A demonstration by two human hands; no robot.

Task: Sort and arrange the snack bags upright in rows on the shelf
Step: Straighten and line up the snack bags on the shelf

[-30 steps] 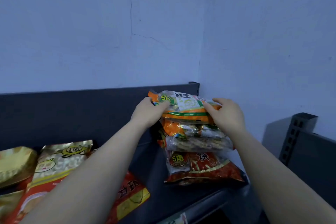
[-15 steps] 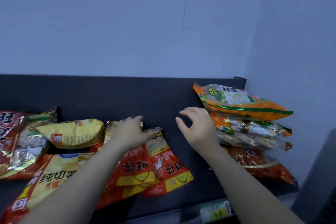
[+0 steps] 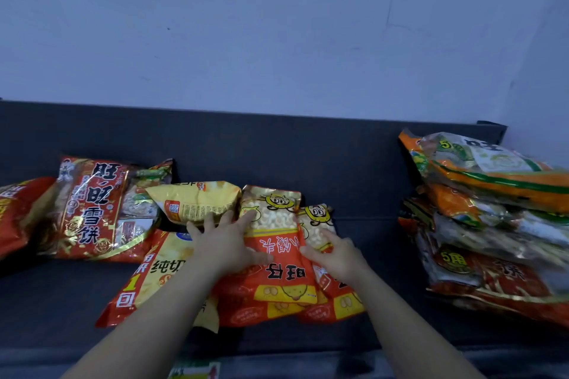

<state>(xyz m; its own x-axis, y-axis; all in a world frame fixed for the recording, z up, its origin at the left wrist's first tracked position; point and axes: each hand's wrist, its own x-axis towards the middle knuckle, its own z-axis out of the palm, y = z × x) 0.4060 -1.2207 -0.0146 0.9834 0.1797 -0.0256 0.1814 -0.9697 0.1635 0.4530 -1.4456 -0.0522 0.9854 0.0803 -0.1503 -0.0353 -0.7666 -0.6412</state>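
So the left hand (image 3: 224, 243) and right hand (image 3: 335, 255) have quit the stack (image 3: 492, 224) and now lie flat, gripping nothing, on the orange bag (image 3: 283, 268), probably next up.

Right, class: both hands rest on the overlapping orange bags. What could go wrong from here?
The left hand and right hand rest on the orange bags, which overlap; lifting one may drag its neighbours toward the shelf edge. The stack at the right is piled high with a tilted top bag; a bump could topple it.
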